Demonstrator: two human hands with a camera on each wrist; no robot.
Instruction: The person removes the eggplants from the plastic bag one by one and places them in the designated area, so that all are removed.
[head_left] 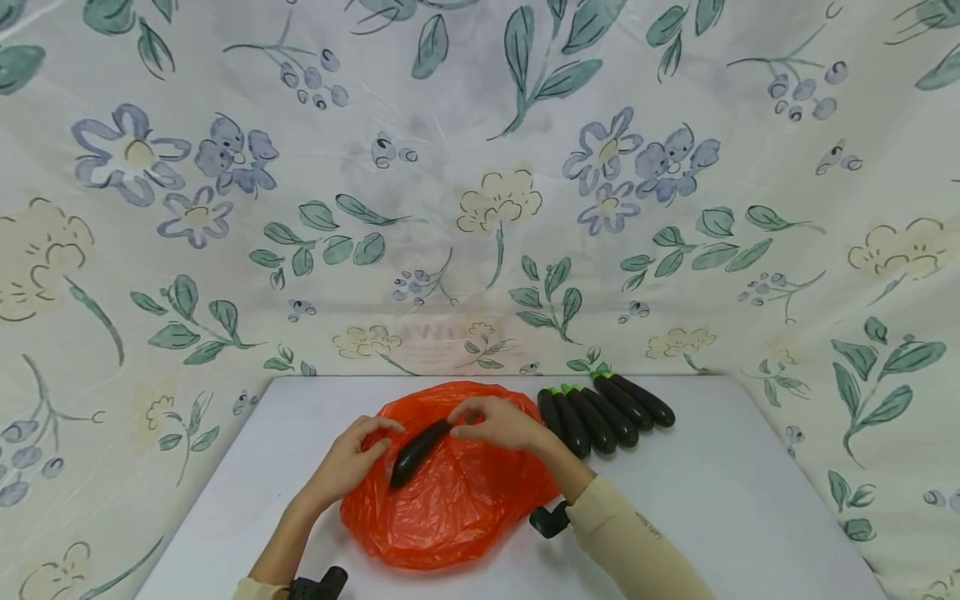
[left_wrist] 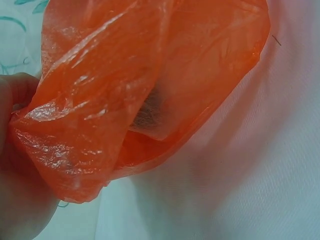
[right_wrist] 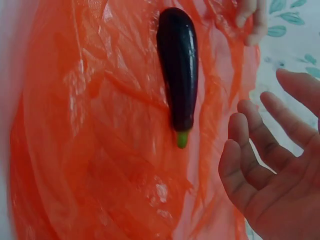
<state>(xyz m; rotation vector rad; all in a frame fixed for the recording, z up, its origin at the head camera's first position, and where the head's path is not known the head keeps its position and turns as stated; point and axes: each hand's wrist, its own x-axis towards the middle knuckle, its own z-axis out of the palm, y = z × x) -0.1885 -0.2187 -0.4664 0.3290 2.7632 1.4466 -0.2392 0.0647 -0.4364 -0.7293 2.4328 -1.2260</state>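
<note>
A thin orange-red plastic bag [head_left: 442, 521] lies spread on the table. On top of it rests one dark, glossy eggplant [head_left: 417, 454]; its green stem points toward my right hand in the right wrist view. My left hand [head_left: 347, 462] is at the bag's left edge and pinches its film, which bunches up by the fingers in the left wrist view. My right hand [head_left: 497, 423] hovers at the eggplant's stem end. Its fingers are loosely spread and hold nothing, as the right wrist view shows [right_wrist: 280, 175].
Several more eggplants [head_left: 592, 421] lie side by side on the white table [head_left: 720, 500], just right of the bag. Behind the table hangs a cloth [head_left: 480, 250] printed with flowers and leaves. Black wrist mounts [head_left: 551, 521] sit below the sleeves.
</note>
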